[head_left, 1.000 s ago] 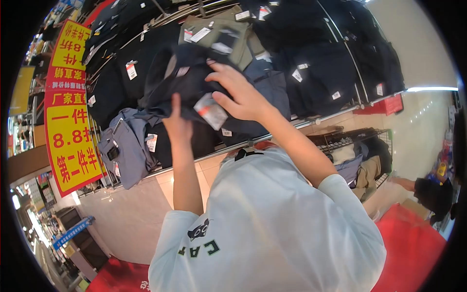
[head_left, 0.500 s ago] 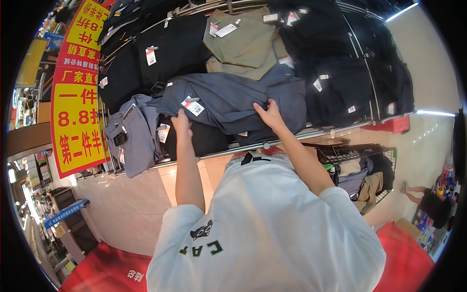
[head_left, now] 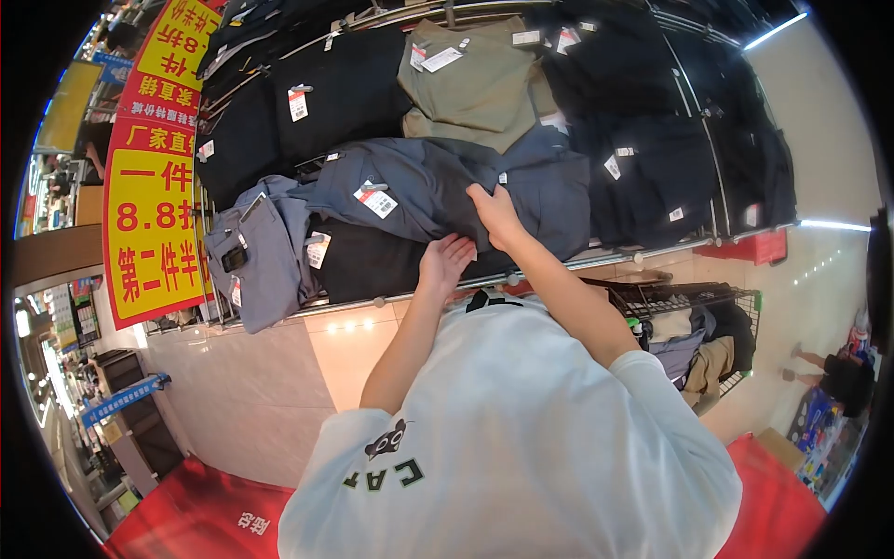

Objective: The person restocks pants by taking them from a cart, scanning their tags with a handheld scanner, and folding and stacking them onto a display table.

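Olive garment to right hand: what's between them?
Part of the dark grey garment lies between the olive garment and the right hand; the head view shows it.

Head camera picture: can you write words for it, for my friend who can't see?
A person's right hand grips a dark grey garment, with the left hand open near its edge. Beyond it lie a khaki garment and black clothes with tags. A yellow-and-red sign stands at the picture's left.

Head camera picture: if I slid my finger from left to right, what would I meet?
Yellow-and-red sign, blue-grey garment, price tag on the dark grey garment, left hand, right hand, wire cart, another person.
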Tool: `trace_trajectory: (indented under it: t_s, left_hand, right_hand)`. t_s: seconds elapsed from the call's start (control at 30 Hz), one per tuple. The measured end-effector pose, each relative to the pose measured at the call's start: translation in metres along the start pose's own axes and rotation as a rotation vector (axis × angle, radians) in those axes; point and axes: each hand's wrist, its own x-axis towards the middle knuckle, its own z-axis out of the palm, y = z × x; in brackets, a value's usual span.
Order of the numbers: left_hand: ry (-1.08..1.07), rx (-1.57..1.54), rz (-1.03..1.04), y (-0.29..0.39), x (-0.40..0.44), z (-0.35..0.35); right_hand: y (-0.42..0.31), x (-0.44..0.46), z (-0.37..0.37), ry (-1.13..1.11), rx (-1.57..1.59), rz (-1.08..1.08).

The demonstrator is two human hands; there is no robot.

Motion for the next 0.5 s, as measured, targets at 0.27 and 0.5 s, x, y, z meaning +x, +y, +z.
trace_trajectory:
  t_s: [0.27,0.5]
  left_hand:
    - [-0.564,0.384,0.383,0.003,0.024,0.05]
    - [-0.611,0.169,0.198,0.023,0.102,0.08]
  right_hand:
    - [-0.103,-0.088,-0.04,-0.005,0.378,0.134]
    - [-0.068,-0.113,-0.199,0.261,0.045,0.079]
